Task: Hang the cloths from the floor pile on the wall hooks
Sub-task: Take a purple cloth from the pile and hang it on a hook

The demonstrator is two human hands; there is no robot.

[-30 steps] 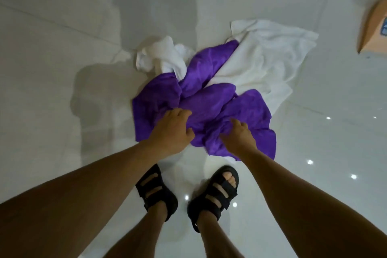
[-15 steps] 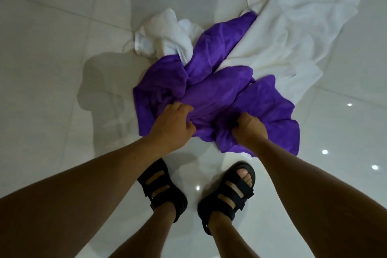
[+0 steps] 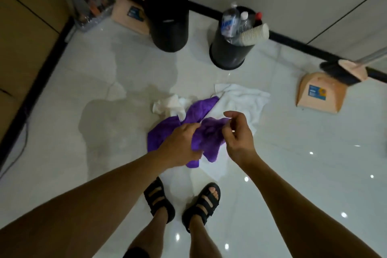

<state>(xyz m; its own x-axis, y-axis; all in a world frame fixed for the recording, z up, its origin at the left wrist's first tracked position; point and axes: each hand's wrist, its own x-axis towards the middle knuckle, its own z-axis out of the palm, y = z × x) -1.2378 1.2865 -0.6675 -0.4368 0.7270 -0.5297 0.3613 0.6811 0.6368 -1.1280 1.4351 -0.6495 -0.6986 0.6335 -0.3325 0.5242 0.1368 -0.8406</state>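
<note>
the left hand (image 3: 180,144) is closed on a bunch of the crumpled purple terry cloth (image 3: 209,138), fingers curled into the fabric, with a fold hanging below the palm; the right hand (image 3: 236,134) hovers just beside it with fingers curled and thumb raised, close to the cloth's upper edge, but i cannot tell whether it pinches that edge or holds nothing; the purple cloth looks partly raised at the hands, while its far parts lie on the pile; the pile sits on the glossy pale tiled floor (image 3: 293,153) just ahead of the black strapped sandals (image 3: 159,199); in it a large white towel cloth (image 3: 240,100) spreads on the far right, a small crumpled white cloth (image 3: 167,104) sits on the far left, and more white fabric shows beneath the purple near the feet; beyond stand a black cylindrical bin (image 3: 167,19) and a second black bin stuffed with bottles and paper cups (image 3: 228,52); a peach plastic dustpan (image 3: 320,94) rests near the wall on the right; no wall hooks are in view; the step in hand seems to be lifting the first cloth free; the likely trouble is tangling, since the purple folds overlap the white ones and a straight pull may drag them along; a trailing end could catch under a sandal; a one-handed bunch may slip or reach the hook as a wad.
</note>
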